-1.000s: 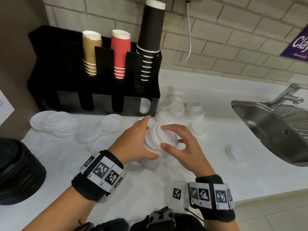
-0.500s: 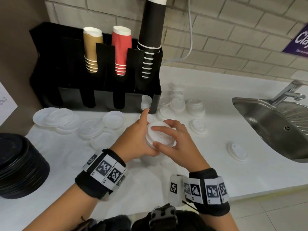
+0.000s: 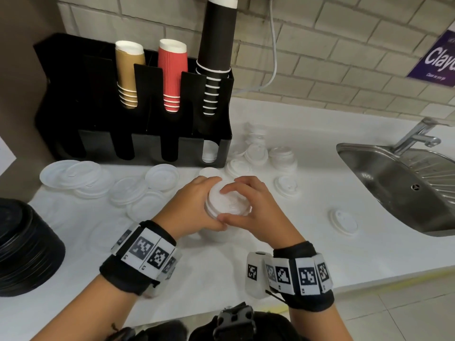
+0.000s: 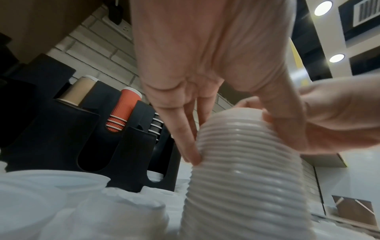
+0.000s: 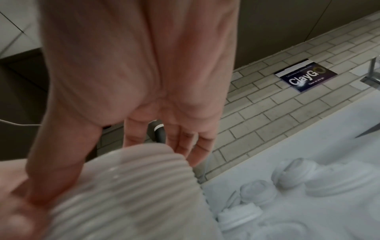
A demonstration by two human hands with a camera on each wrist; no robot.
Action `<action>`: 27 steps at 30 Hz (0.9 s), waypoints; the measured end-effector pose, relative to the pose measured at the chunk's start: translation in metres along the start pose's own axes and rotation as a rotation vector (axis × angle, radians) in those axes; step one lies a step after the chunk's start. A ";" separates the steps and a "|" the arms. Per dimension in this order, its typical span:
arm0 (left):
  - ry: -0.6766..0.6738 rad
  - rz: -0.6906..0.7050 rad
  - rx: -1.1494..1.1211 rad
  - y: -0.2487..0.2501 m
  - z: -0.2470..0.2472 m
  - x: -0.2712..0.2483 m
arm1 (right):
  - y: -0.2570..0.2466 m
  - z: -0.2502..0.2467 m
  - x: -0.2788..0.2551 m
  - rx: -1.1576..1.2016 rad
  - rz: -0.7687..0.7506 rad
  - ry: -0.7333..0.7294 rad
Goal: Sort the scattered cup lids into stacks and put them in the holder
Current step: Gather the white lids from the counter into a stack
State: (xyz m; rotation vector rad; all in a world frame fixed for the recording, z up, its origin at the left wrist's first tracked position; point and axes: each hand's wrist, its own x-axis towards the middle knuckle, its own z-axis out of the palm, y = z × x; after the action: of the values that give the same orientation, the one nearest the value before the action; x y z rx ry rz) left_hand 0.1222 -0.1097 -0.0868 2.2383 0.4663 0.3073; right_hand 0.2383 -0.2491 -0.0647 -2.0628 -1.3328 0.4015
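A tall stack of white ribbed cup lids (image 3: 229,205) stands on the white counter in front of me. My left hand (image 3: 197,205) grips its upper part from the left, fingers (image 4: 189,151) against the ribs (image 4: 246,170). My right hand (image 3: 248,212) holds the top from the right, with fingers lying over the top lid and the thumb on the near side (image 5: 131,186). The black holder (image 3: 138,134) stands behind, with brown, red and black cups in its upper slots and a few white lids in its lower right slot (image 3: 209,153).
Flat white lids (image 3: 71,177) lie at the left by the holder. Small dome-lid stacks (image 3: 282,157) and single lids (image 3: 286,186), (image 3: 343,221) lie to the right. A pile of black lids (image 3: 22,247) sits at the far left, and a steel sink (image 3: 403,183) at the right.
The top lids, tilted between my hands a second ago, now sit level on the stack. My right fingers have come down over the top; the hands barely shifted.
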 end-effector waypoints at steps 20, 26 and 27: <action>-0.128 -0.067 0.145 0.015 -0.020 0.020 | 0.149 -0.109 0.136 -0.318 0.704 0.035; -0.126 -0.075 0.130 0.013 -0.019 0.020 | 0.182 -0.097 0.168 -0.459 0.574 -0.037; -0.125 -0.077 0.128 0.012 -0.019 0.021 | 0.185 -0.095 0.170 -0.491 0.562 -0.057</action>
State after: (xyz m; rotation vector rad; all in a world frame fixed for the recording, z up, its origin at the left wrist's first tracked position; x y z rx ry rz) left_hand 0.1366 -0.0956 -0.0637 2.3402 0.5156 0.0992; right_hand 0.4963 -0.1820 -0.1008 -2.8639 -0.9176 0.3960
